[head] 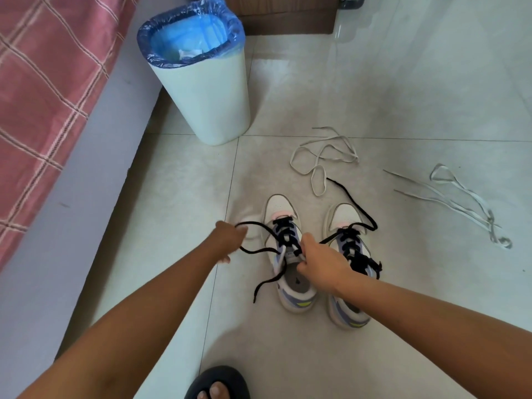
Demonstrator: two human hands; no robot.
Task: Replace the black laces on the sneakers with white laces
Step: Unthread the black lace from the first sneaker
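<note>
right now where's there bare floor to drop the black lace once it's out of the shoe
Bare tile lies left of the left sneaker, between it and the bed base, below the bin. More shows near the slipper. It is crowded beyond the toes, where one white lace lies, and right of the right sneaker, by the other white lace.

The floor (417, 82) was laid with large pale glossy tiles, divided by thin dark grout lines, and soft daylight was reflected in the sheen toward the far side. Along the left, a bed (86, 174) with a plain grey side was covered by a pink checked sheet (43, 82). Just beside it, a white waste bin (207, 93) was lined with a blue plastic bag (190, 33). Behind the bin, the base of a dark wooden cabinet (288, 15) was seen resting on the tiles.
</note>
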